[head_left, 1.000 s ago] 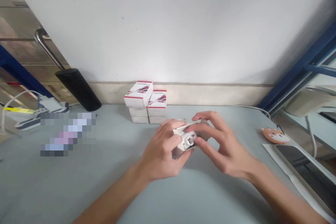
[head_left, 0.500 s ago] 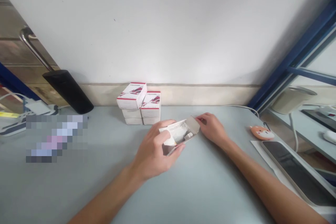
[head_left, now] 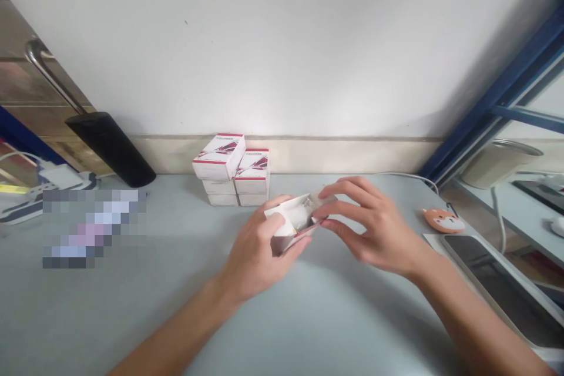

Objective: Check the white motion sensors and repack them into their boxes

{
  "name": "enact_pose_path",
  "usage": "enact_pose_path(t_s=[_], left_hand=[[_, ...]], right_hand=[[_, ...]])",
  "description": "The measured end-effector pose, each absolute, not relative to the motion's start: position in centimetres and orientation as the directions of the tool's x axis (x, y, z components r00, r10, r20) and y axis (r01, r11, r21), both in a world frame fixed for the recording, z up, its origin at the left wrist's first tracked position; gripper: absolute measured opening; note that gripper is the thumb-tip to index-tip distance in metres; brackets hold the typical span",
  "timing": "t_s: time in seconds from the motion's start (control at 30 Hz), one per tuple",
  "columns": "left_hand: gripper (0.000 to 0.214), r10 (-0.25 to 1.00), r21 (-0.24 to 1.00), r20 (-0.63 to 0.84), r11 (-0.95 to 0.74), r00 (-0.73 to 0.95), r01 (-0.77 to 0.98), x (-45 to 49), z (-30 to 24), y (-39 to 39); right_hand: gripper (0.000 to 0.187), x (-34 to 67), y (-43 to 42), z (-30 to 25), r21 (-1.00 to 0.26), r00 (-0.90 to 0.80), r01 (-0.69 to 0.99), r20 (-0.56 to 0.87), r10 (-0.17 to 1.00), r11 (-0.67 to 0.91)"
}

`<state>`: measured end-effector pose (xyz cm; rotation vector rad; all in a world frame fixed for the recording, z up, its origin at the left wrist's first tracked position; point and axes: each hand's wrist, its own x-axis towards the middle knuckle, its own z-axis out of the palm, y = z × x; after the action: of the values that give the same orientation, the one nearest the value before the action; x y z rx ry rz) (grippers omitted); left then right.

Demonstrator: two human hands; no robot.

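Observation:
My left hand (head_left: 258,249) is closed around a small white carton (head_left: 293,220) with a red edge, held just above the grey table (head_left: 132,305). The carton's end is open and something white shows inside. My right hand (head_left: 374,229) is at the open end, its thumb and fingertips pinching the carton's flap while the other fingers spread. Behind the carton, several matching white and red boxes (head_left: 231,169) are stacked against the wall.
A black cylinder (head_left: 110,147) leans at the back left near a power strip (head_left: 26,202). On the right lie an orange animal-shaped charm (head_left: 443,220), a phone (head_left: 497,282) on white paper, and a white cable (head_left: 409,179).
My right hand had drawn back to the right from the carton's end, leaving its flap open; now it has returned and pinches the flap. The view shifted slightly left.

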<state>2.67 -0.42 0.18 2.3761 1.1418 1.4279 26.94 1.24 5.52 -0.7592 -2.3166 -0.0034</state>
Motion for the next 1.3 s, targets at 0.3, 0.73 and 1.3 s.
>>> enact_pose_path(t_s=[0.3, 0.73, 1.3], left_hand=[[0.035, 0.665, 0.455, 0.691, -0.705, 0.283, 0.544, 2.6, 0.3, -0.4], [0.032, 0.66, 0.436, 0.702, -0.695, 0.266, 0.572, 2.3, 0.5, -0.1], [0.032, 0.655, 0.439, 0.712, -0.696, 0.253, 0.568, 2.4, 0.4, -0.1]], right_hand=[[0.028, 26.4, 0.6, 5.9, -0.277, -0.588, 0.533, 0.558, 0.586, 0.799], [0.009, 28.3, 2.9, 5.1, -0.655, -0.168, 0.395, 0.637, 0.752, 0.644], [0.033, 28.5, 7.1, -0.9, -0.596, 0.015, 0.727, 0.509, 0.861, 0.34]])
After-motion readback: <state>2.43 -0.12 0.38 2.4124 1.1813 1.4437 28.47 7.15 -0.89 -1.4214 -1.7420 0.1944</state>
